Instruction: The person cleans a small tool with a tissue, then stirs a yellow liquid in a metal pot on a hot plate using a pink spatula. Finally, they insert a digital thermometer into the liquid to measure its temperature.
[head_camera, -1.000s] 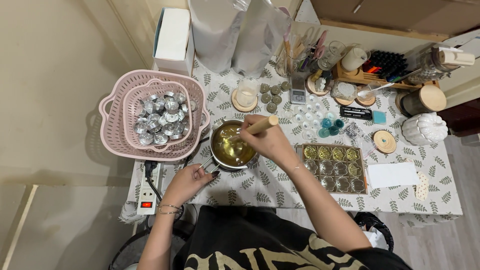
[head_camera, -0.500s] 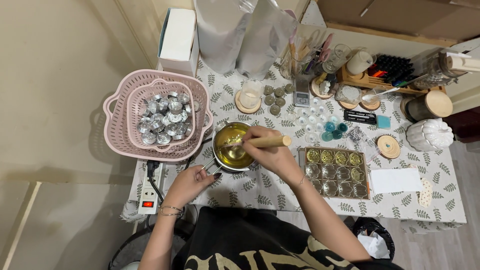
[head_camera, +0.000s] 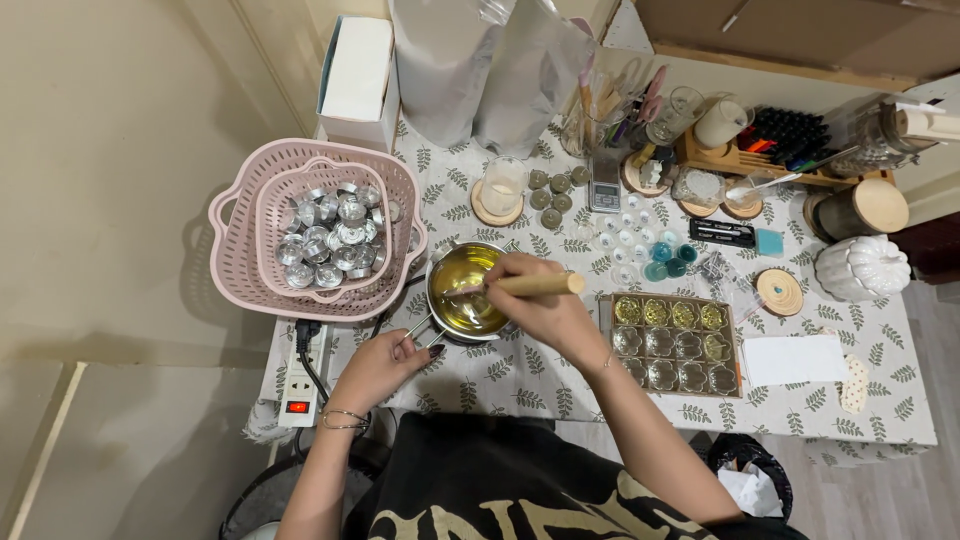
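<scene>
A small metal pot (head_camera: 462, 290) of yellow liquid sits on the leaf-patterned tablecloth (head_camera: 530, 375). My right hand (head_camera: 545, 305) grips a wooden-handled stirrer (head_camera: 535, 285) that lies nearly level, its far end dipped in the liquid. My left hand (head_camera: 383, 365) is closed on the pot's handle at the near left. To the right of my right hand lies a tray of clear moulds (head_camera: 672, 342), its far row filled with yellow-green pieces.
A pink basket (head_camera: 240, 270) holding several empty metal cups stands left of the pot. A power strip (head_camera: 298, 385) lies at the table's left edge. Jars, small tins, a scale, tools and a white pumpkin (head_camera: 860, 266) crowd the back and right.
The stirrer's handle has swung from pointing up and right to lying nearly level as my right hand moves around the pot. My left hand keeps its place.
</scene>
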